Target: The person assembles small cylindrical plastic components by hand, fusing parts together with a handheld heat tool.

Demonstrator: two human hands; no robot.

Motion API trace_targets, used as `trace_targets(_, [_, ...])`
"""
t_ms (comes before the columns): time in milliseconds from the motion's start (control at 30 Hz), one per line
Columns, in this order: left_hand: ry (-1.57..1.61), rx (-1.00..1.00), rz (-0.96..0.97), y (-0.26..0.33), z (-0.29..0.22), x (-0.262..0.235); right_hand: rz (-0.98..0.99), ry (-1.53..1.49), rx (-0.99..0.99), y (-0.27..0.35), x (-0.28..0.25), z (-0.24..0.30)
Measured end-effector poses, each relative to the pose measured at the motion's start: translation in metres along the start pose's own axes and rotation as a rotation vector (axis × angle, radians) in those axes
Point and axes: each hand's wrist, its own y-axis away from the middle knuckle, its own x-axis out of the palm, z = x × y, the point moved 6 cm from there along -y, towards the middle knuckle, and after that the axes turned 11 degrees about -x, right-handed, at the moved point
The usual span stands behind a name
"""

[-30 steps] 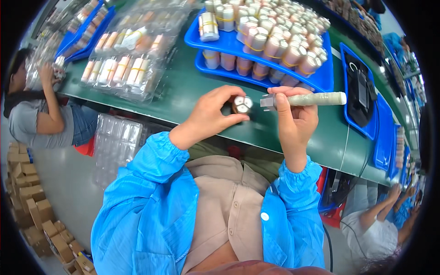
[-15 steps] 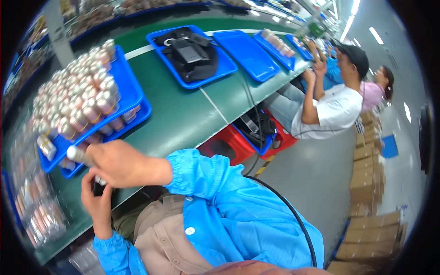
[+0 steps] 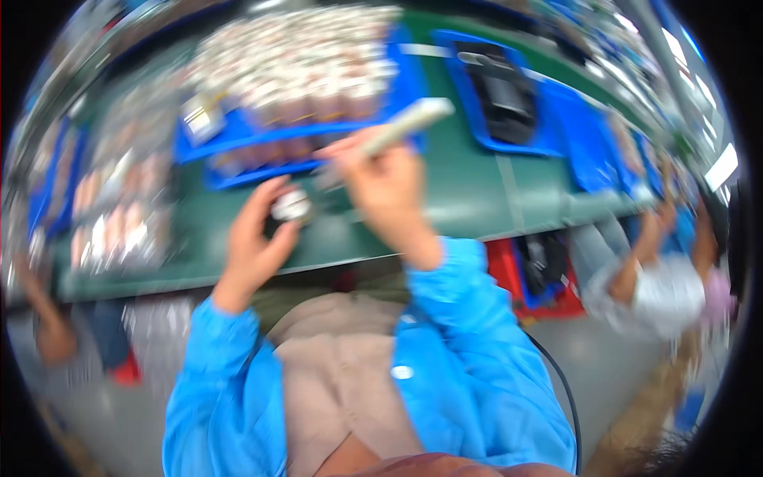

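My left hand point(image 3: 256, 234) curls its thumb and fingers around a small round piece point(image 3: 291, 205) with a whitish, shiny end and a dark side, just above the table's near edge. To the right, my right hand point(image 3: 385, 179) is closed on a pale, thick pen-like stick point(image 3: 409, 126) that points up and right. Motion blur hides the stick's detail and its other end. Beyond both hands, a blue tray point(image 3: 409, 71) is packed with upright small cylinders point(image 3: 294, 60) with whitish tops and pinkish sides. Another blue tray point(image 3: 213, 179) with similar cylinders sits beneath it.
Clear plastic packs of pinkish cylinders point(image 3: 123, 207) lie on the green table point(image 3: 469, 207) at left. A blue tray point(image 3: 465, 95) with a black device stands at right. Co-workers sit at both sides; a red stool point(image 3: 502, 266) and a black cable point(image 3: 566, 381) are at right.
The view has swung left, so the table edge now runs nearly level. My hands have moved apart, and the stick in my right hand now points up and right, away from my left hand.
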Motion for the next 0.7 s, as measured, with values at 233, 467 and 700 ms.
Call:
trace_targets(233, [-0.228, 0.16, -0.084, -0.004, -0.02, 0.002, 0.094, -0.012, -0.023, -0.009, 0.017, 0.01])
trace_targets(467, [-0.179, 0.075, -0.098, 0.0, -0.012, -0.004, 0.26, 0.297, -0.182, -0.007, 0.042, 0.01])
trace_targets(700, [-0.19, 0.211, -0.133, -0.002, -0.015, -0.005, 0.468, 0.63, -0.621, 0.011, 0.065, 0.031])
